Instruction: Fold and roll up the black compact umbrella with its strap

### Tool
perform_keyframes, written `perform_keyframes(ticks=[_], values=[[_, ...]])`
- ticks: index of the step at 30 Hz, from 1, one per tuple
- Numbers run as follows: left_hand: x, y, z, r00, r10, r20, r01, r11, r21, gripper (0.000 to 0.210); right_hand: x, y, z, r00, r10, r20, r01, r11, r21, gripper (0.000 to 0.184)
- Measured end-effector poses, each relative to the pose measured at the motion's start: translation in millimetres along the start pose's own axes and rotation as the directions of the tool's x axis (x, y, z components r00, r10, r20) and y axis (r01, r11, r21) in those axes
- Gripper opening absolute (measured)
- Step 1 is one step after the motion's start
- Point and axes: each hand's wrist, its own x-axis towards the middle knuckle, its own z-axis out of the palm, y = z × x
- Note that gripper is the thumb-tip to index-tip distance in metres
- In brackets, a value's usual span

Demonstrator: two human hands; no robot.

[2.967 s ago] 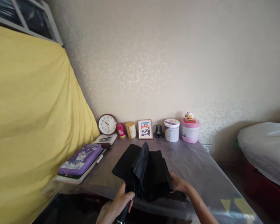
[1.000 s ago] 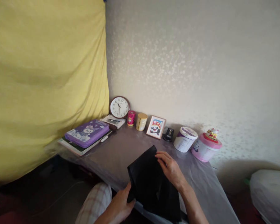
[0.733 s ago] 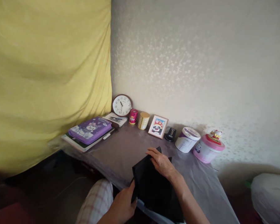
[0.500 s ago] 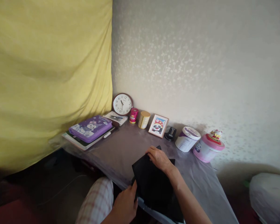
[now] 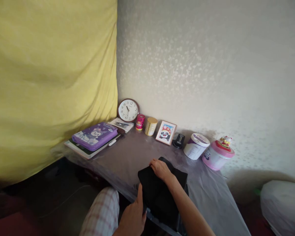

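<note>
A black, soft-looking folded cloth item (image 5: 159,193) lies over the near edge of the table; its exact kind cannot be made out. At its left edge is my left hand (image 5: 134,213), index finger stretched along the side and the other fingers curled round the lower edge. My right hand (image 5: 161,169) reaches across the top, its fingers bunched on the far left part of the black cloth. My right forearm hides part of its right side.
Along the wall on the grey-covered table (image 5: 127,157) stand a clock (image 5: 128,110), a pink can (image 5: 140,122), a yellow tin (image 5: 150,126), a panda picture frame (image 5: 166,132), a black device (image 5: 178,141), a white tub (image 5: 196,146) and a pink-lidded tub (image 5: 217,155). A purple case (image 5: 95,136) rests on books at left.
The black cloth item has come down flatter, its right corner spreading outward. My right hand has shifted slightly left and lower; my left index finger now stretches further up the edge.
</note>
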Motion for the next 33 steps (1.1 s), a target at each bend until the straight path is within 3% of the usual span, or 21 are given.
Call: perform_keyframes(ticks=[3, 9, 13, 18, 27, 33], values=[[0, -2, 2.0, 0.999, 0.05, -0.015, -0.05, 0.999, -0.014, 0.085, 1, 0, 5, 1.0, 0.009, -0.006, -0.009, 1.0, 0.0, 0.026], [1, -2, -0.7, 0.989, 0.142, 0.041, -0.147, 0.975, 0.165, 0.074, -4, -7, 4, 0.999, 0.02, -0.044, -0.019, 1.0, 0.01, 0.025], [1, -1, -2.8, 0.989, 0.134, 0.064, -0.142, 0.982, 0.126, 0.074, -23, -18, 1, 0.984, -0.096, -0.151, 0.113, 0.988, 0.108, 0.022], [2, -3, 2.2, 0.989, 0.141, 0.048, -0.146, 0.981, 0.128, 0.072, -43, -17, 10, 0.97, -0.197, -0.143, 0.217, 0.967, 0.135, 0.023], [1, 2, 0.0, 0.992, 0.101, 0.076, -0.114, 0.974, 0.196, 0.075, -22, 36, 31, 0.982, 0.071, -0.173, -0.064, 0.997, 0.049, 0.026], [0, 2, -0.2, 0.994, 0.089, 0.062, -0.1, 0.974, 0.203, 0.074, -19, 50, 23, 0.93, 0.263, -0.258, -0.271, 0.962, 0.005, 0.027]])
